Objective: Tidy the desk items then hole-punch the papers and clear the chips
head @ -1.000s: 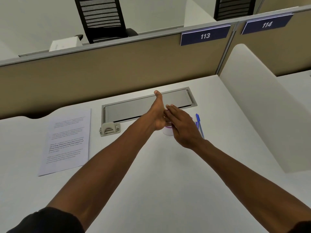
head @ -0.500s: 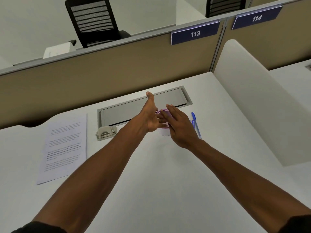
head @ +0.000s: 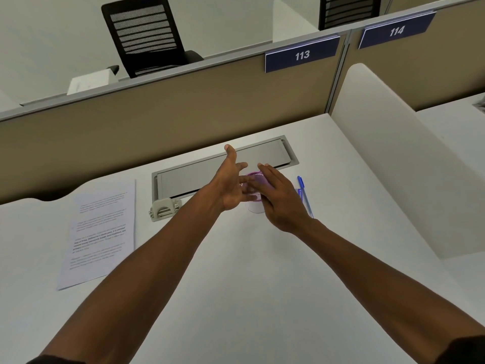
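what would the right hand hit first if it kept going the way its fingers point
Probably the small clear cup with the purple rim: the right hand points up-left and its fingers already sit at the cup's side. Beyond it is the left hand. Depth is unclear.

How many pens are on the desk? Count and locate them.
1. A blue pen lies on the desk just right of the right hand; the hands could hide others.

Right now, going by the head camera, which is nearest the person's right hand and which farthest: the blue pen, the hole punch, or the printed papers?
From the right hand:
1. Blue pen, right beside it, on its outer side.
2. Hole punch, across past the left hand, by the desk's cable tray.
3. Printed papers, farthest, at the desk's left.
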